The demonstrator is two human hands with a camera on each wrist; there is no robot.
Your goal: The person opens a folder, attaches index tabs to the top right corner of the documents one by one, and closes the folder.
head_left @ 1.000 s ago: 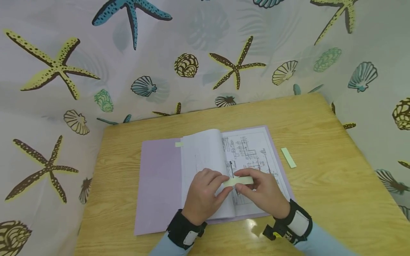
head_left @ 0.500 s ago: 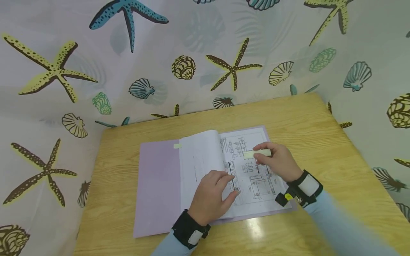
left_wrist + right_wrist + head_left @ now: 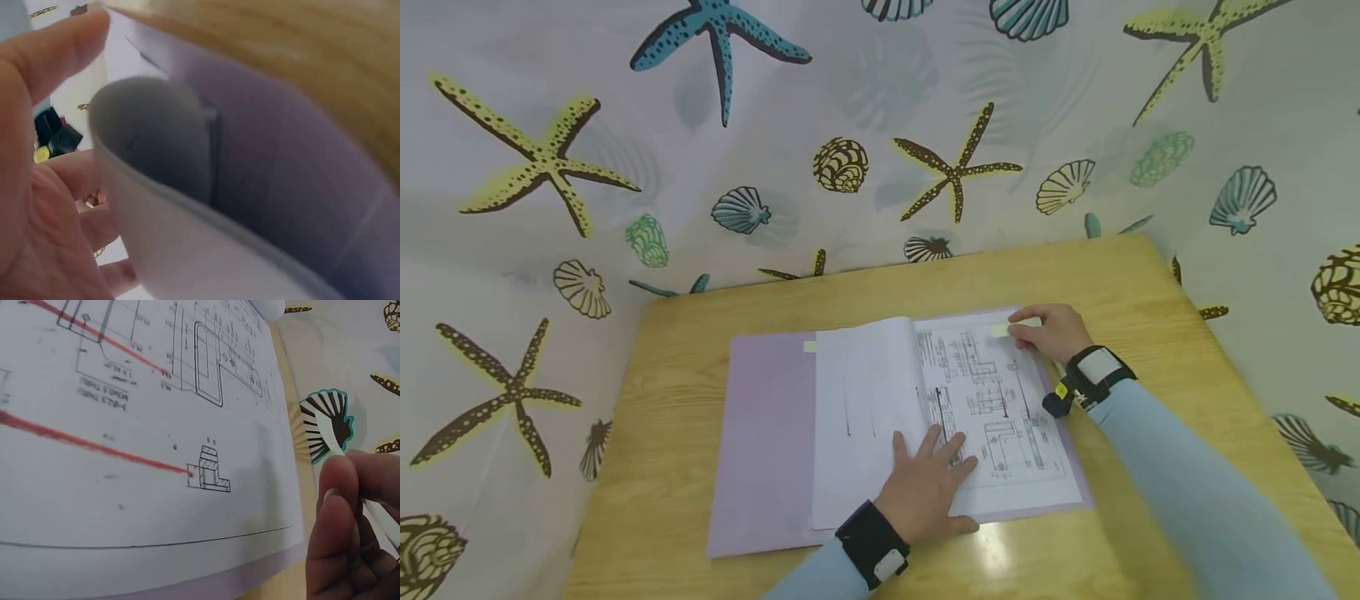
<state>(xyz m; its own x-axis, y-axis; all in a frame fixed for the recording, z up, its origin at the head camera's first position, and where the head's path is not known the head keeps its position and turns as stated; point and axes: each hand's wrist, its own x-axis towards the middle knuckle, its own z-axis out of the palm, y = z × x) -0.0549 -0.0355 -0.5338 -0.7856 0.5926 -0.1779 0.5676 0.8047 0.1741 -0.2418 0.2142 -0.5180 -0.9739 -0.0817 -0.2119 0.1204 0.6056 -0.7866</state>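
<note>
An open lilac folder (image 3: 771,450) lies on the wooden table, holding white sheets with technical line drawings. My left hand (image 3: 925,492) rests with spread fingers on the lower middle of the sheets, by the fold. In the left wrist view, that hand (image 3: 37,231) is beside a curled white page (image 3: 181,231). My right hand (image 3: 1054,332) pinches a pale green sticky tab (image 3: 1000,331) at the top right corner of the drawing page (image 3: 1018,425). The right wrist view shows the tab (image 3: 326,430) between thumb and fingers, near the page edge.
Another pale green tab (image 3: 809,347) sticks out at the turned pages' top left, over the folder's left cover. The wooden table (image 3: 655,417) extends on both sides. A cloth (image 3: 775,92) printed with starfish and shells hangs behind and beside it.
My right hand has carried the tab from the middle of the folder up to the drawing page's top right corner. My left hand has let go of the tab and spread flat on the pages.
</note>
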